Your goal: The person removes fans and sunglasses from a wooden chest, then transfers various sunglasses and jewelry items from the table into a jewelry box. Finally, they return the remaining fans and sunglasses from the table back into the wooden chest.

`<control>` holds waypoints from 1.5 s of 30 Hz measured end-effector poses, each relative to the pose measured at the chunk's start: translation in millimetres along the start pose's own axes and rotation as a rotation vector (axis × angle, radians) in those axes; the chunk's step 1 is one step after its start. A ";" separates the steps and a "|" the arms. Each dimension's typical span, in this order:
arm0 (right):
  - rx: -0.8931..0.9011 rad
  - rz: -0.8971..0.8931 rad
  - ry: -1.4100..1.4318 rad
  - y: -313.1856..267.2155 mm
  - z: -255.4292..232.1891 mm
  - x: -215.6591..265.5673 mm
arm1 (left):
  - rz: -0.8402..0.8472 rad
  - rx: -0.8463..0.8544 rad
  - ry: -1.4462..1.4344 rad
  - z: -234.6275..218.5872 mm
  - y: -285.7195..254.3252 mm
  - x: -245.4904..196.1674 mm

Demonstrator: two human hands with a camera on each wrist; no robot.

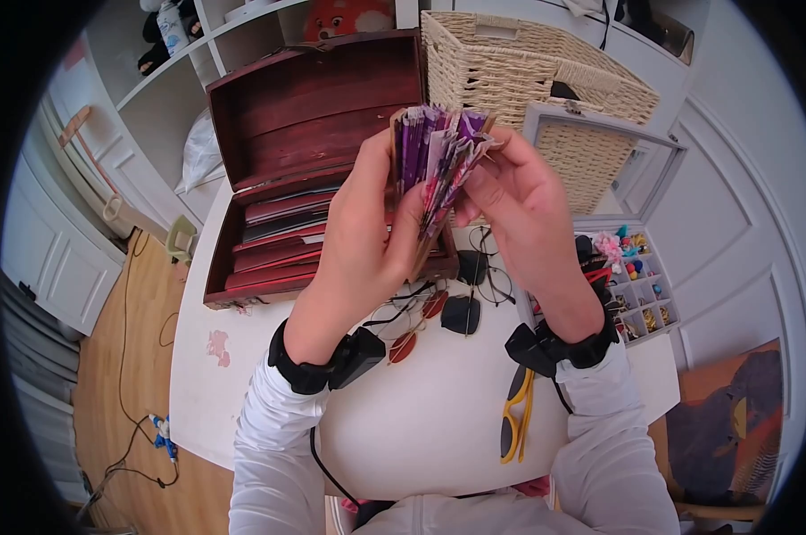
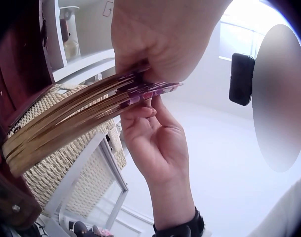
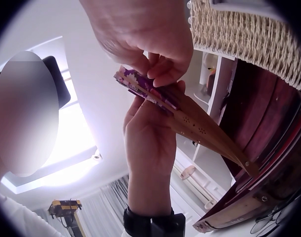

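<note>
A folding fan (image 1: 434, 160) with purple floral leaf and pale wooden ribs (image 2: 66, 118) is held up above the white table, partly folded. My left hand (image 1: 358, 218) grips it from the left side, thumb across its front. On the other side my right hand (image 1: 528, 192) pinches the leaf near its upper edge between thumb and fingers. In the right wrist view the fan's pierced outer guard (image 3: 204, 131) tapers down to a pivot. Behind the fan stands an open dark red wooden chest (image 1: 314, 98) with several flat folders or envelopes (image 1: 287, 218) inside.
Glasses with dark square lenses (image 1: 461, 315) and red-lensed glasses (image 1: 402, 348) lie below the hands. Yellow sunglasses (image 1: 514, 419) are nearer the body. At right is a compartment box (image 1: 639, 299) of small trinkets, lid raised. A woven basket (image 1: 483, 76) stands behind.
</note>
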State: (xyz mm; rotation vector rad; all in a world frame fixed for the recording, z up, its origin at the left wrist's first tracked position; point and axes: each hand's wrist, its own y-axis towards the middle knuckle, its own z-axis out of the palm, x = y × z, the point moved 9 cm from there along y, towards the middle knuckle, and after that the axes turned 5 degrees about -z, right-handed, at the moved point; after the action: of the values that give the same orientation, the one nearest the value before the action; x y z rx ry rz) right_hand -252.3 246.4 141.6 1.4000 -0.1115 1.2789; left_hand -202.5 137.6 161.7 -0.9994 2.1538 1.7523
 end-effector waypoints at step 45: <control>-0.149 0.187 0.219 -0.7 -12.7 -23.9 | -0.498 0.021 -0.637 13.3 -6.4 47.1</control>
State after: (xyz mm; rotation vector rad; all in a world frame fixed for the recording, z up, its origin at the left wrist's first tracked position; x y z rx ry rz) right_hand -268.8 242.2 120.6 1.1351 -0.1881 1.5391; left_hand -237.7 131.6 127.6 -0.7437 1.3858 1.5205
